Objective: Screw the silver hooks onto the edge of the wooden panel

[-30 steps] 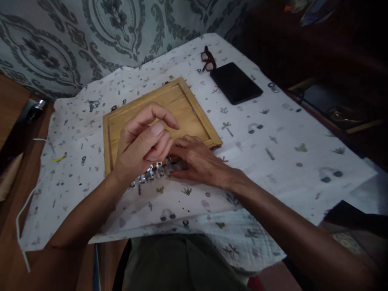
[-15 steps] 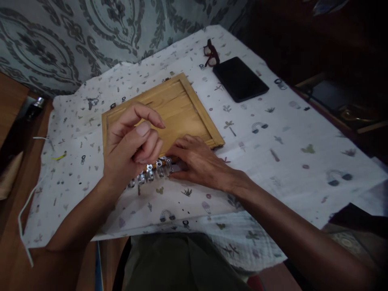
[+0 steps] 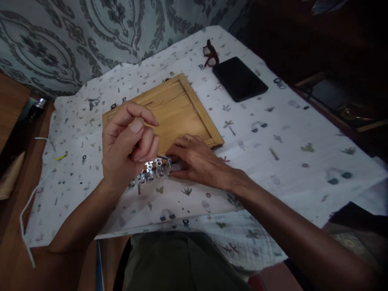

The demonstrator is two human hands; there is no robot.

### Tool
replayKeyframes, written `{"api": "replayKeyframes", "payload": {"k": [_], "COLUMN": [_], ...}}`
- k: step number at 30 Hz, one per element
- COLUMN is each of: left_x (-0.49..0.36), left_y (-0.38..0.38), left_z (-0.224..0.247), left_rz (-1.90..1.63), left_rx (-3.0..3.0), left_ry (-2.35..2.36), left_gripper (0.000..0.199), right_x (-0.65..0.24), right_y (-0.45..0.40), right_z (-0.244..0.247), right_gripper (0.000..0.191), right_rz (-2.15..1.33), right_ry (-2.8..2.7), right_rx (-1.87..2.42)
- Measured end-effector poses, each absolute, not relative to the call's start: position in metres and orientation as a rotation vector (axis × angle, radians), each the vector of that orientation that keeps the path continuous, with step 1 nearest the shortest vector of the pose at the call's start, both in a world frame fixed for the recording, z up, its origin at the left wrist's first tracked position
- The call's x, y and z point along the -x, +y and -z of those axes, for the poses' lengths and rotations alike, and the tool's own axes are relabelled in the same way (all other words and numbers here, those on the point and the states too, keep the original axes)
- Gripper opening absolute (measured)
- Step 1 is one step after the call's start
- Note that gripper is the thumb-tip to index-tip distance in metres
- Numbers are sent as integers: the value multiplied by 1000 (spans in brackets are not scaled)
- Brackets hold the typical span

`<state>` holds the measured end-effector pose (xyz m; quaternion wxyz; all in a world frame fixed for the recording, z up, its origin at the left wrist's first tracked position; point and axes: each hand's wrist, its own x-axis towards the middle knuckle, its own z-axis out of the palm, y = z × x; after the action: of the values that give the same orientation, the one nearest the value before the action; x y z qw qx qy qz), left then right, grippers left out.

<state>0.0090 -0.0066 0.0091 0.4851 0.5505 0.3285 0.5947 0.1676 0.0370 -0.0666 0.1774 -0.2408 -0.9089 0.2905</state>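
Closest of all is the person's lap [image 3: 169,258], in dark green clothes, just under the edge of a table. A white cloth [image 3: 273,121] with little pictures of trees and rainbows covers the table and hangs down in front. On the left side, a thin white cord [image 3: 22,222] dangles by the edge of the cloth. A row of shiny pieces [image 3: 149,171] sits along the near edge of a flat wooden board [image 3: 178,109]. The right hand [image 3: 200,159] lies low at the right end of this row, with its thumb on the near side and its fingers bent over the board's edge. I cannot tell if they squeeze or just press. The left hand [image 3: 130,143] is up above the board, its fingers curled in around a thin dark rod [image 3: 163,157]. The rod's tip pokes out toward the last shiny piece, beside the right fingers; I can't tell if it touches. The board lies flat on the cloth, in front of the person. Farther back, to the right, lies a black tablet [image 3: 239,79], with dark red glasses [image 3: 211,54] just beside it. Behind the table hangs a gray curtain [image 3: 115,28] with big leafy shapes.
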Motion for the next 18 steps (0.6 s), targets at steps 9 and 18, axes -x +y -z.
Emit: {"api": "replayKeyframes", "payload": {"k": [9,18], "left_x": [-13,-31], "left_y": [-7,-14], "left_z": [-11,-9], "left_rz": [-1463,-1582], "left_rx": [-1297,-1277], "left_ry": [891,981], "left_gripper": [20,28], "right_x": [-167,-168], "right_y": [37,38], "right_z": [69,70], "right_gripper": [32,29], "right_rz": [-810,-806], "right_ry": [-2555,-2567], "right_rx": [676,655]}}
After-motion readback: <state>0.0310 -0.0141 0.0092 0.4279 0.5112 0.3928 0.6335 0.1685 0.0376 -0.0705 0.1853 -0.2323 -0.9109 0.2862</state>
